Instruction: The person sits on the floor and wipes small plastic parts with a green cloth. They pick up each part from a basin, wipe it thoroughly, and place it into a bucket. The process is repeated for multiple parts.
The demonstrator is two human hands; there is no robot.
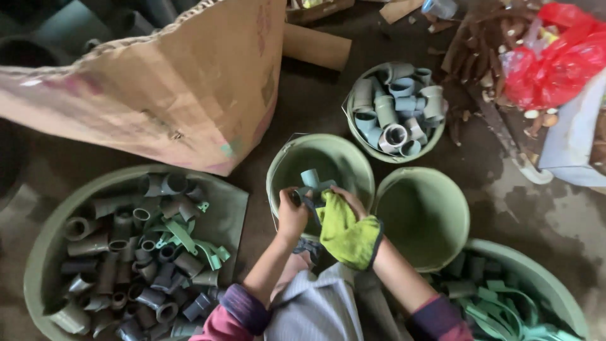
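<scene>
My left hand grips a dark grey tee-shaped pipe fitting over a green bucket. A yellow-green cloth is draped over my right hand, whose fingers press the cloth against the fitting. Both hands meet above the near rim of that bucket.
A big green tub of several grey fittings and green strips lies at lower left. A second green bucket stands to the right, a third full of fittings behind. Another tub is at lower right. A torn cardboard box and red bag sit behind.
</scene>
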